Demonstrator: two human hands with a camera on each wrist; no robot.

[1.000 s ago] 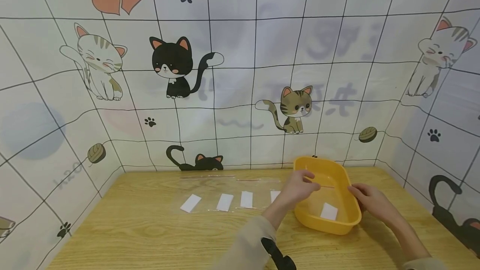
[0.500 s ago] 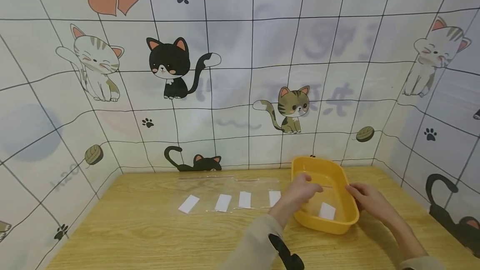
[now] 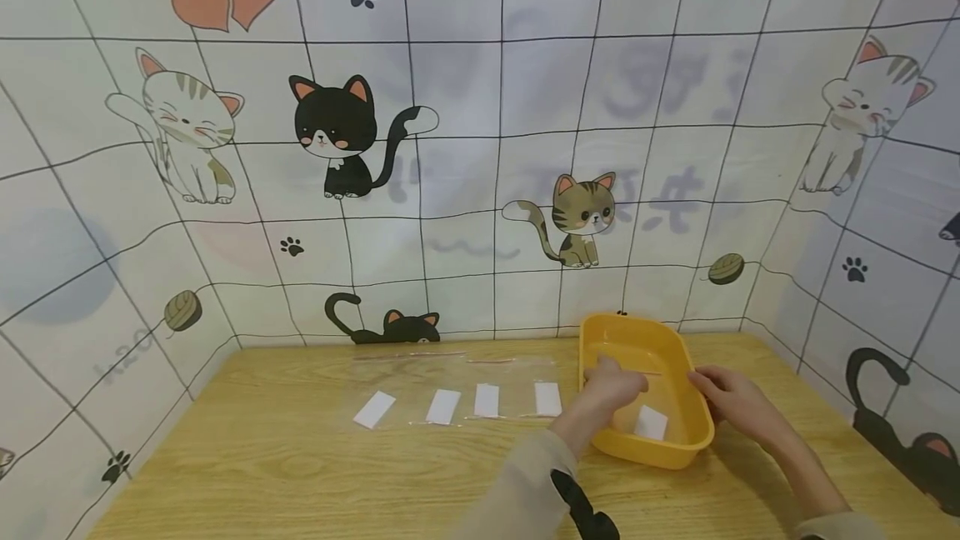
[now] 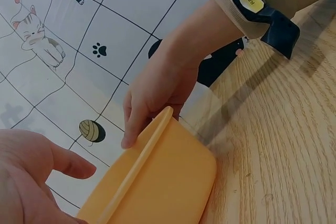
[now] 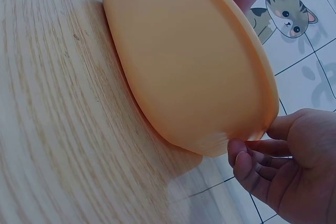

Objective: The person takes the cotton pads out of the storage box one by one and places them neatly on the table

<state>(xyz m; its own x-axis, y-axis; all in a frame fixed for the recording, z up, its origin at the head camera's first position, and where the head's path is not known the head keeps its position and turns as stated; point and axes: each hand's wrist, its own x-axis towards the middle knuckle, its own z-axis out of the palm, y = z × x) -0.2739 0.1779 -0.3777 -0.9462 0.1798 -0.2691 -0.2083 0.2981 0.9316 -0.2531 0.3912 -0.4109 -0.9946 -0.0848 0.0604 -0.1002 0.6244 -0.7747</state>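
A yellow plastic basin stands at the right of the table. Inside it lies a white card, with a thin reddish line like a bag's zip strip behind it. My left hand reaches over the basin's left side and down inside; in the left wrist view its thumb is stretched out and the fingertips are hidden by the rim. With my right hand I grip the basin's right rim; in the right wrist view the fingers curl against its outer wall.
Left of the basin, clear plastic zip bags lie in a row, several white cards showing through them. The wooden table meets a cat-print sheet at the back and sides. A dark strap hangs from the left sleeve.
My left hand has come down lower into the basin and slightly right relative to it. The right hand keeps its grip on the rim. The whole view has shifted slightly.
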